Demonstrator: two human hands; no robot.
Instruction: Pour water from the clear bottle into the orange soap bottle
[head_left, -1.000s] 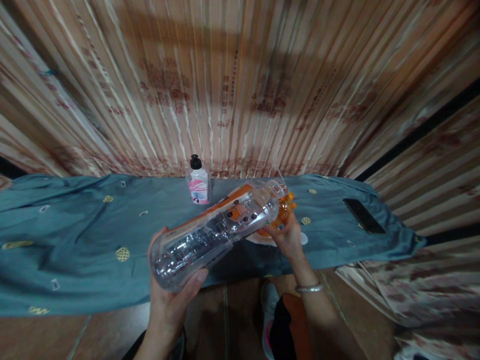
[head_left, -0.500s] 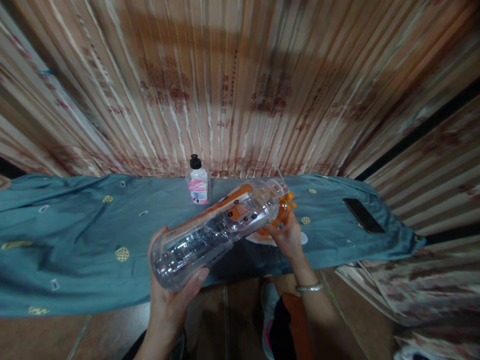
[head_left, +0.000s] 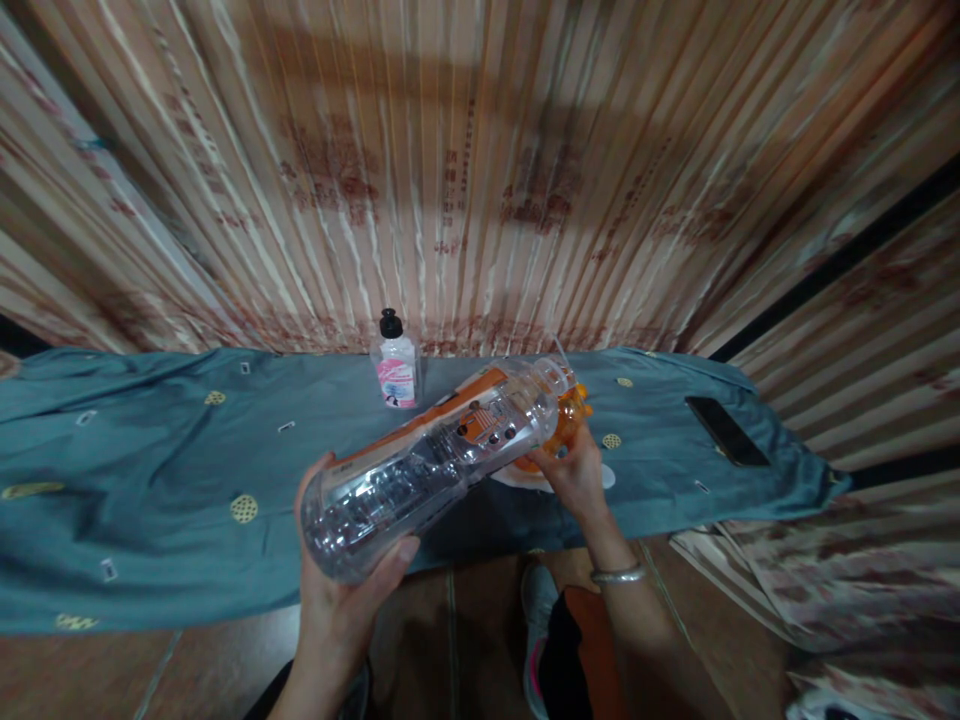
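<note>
My left hand (head_left: 341, 605) is wrapped around the base of a large clear plastic bottle (head_left: 405, 490) with an orange and white label. The bottle lies tilted, its neck up and to the right; no liquid can be made out in it. My right hand (head_left: 581, 475), a silver bangle on its wrist, grips a translucent orange plastic object (head_left: 568, 418) close by the bottle's mouth. The bottle hides part of this object, and its kind is unclear. A thin pale stick (head_left: 562, 350) rises near the mouth. Beneath sits something flat with a white rim (head_left: 607, 477), mostly covered.
Behind the large bottle stands a small clear bottle (head_left: 397, 372) with a black cap and pink label. A black phone (head_left: 726, 431) lies at the right on the teal cloth (head_left: 165, 460). Patterned curtains (head_left: 465, 170) hang at the back and right side.
</note>
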